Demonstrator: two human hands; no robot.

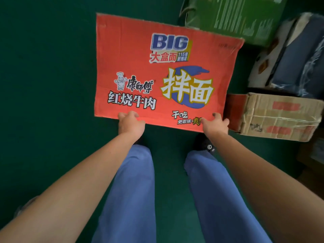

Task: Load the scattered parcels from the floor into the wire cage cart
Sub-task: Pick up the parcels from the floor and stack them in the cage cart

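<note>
A large red-orange noodle carton (140, 50) with "BIG" and Chinese lettering on its top face fills the middle of the view, over the green floor. My left hand (130, 124) grips its near edge at the left. My right hand (216, 123) grips the same edge near the right corner. Both thumbs lie on the printed face and the fingers curl underneath. Whether the carton rests on the floor or is lifted cannot be told. No wire cage cart is in view.
A taped brown cardboard box (278, 116) lies just right of the carton. Behind it sits a dark blue plastic-wrapped bundle (298, 57) and a green box (238, 16) at the top. Green floor (43, 76) stretches left. My legs in blue trousers (133, 190) stand below.
</note>
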